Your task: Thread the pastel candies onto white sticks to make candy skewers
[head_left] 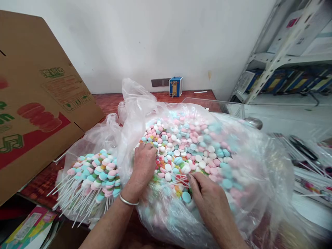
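Observation:
A large clear plastic bag [176, 221] lies open before me, full of small pink, white and blue marshmallow-like candies [192, 138]. My left hand [144, 162], with a bangle on its wrist, reaches into the left side of the bag. Its fingers curl down among the candies, and their tips are hidden. Over the near middle of the pile, my right hand [210, 193] has thumb and fingers pinched on thin white sticks [177, 178]. By these fingertips lies a blue, green and white candy skewer [183, 166]. Some orange and red pieces show between the hands.
To the left, a second plastic bag holds many finished-looking candy skewers [101, 173], sticks toward me. A cardboard box [38, 86] stands at far left. A small blue box [175, 86] sits by the wall. White shelving [280, 58] and scissors [303, 147] are at right.

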The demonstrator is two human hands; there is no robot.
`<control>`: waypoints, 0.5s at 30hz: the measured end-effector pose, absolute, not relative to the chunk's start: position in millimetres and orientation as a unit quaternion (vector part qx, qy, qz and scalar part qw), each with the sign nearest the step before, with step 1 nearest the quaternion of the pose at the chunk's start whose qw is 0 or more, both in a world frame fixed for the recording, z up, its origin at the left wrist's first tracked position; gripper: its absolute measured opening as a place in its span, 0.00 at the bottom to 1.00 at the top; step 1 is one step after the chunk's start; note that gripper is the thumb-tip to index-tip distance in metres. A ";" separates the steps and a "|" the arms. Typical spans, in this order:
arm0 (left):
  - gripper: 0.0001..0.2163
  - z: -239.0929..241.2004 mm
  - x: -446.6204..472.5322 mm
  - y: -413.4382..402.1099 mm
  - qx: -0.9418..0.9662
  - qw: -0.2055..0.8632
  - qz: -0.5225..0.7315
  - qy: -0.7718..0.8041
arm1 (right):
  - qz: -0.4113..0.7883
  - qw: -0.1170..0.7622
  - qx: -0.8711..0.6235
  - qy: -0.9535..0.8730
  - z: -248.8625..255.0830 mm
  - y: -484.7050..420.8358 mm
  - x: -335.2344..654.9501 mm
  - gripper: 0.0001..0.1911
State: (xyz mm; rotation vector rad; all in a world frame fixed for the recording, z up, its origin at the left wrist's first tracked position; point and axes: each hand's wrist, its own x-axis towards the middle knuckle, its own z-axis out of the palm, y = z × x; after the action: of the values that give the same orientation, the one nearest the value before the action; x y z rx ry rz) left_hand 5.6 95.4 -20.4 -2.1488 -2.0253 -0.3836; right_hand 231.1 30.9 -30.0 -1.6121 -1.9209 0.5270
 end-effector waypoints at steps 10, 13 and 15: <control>0.10 -5.3 18.3 113.4 -0.723 0.032 -0.168 -0.670 | 0.104 0.256 -0.611 -0.742 -41.1 39.3 219.1 0.18; 0.06 -1.4 24.2 131.3 -0.725 -0.019 -0.171 -0.667 | 0.088 0.280 -0.609 -0.737 -45.2 41.0 218.2 0.19; 0.06 0.5 25.6 137.9 -0.718 -0.036 -0.181 -0.671 | 0.077 0.287 -0.607 -0.738 -46.6 41.6 219.1 0.19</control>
State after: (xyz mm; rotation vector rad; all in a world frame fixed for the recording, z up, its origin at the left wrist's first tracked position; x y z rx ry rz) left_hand 25.6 137.9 0.5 -2.3096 -2.1561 -0.5835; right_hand 219.1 41.6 -46.6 -1.6211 -1.9710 0.2069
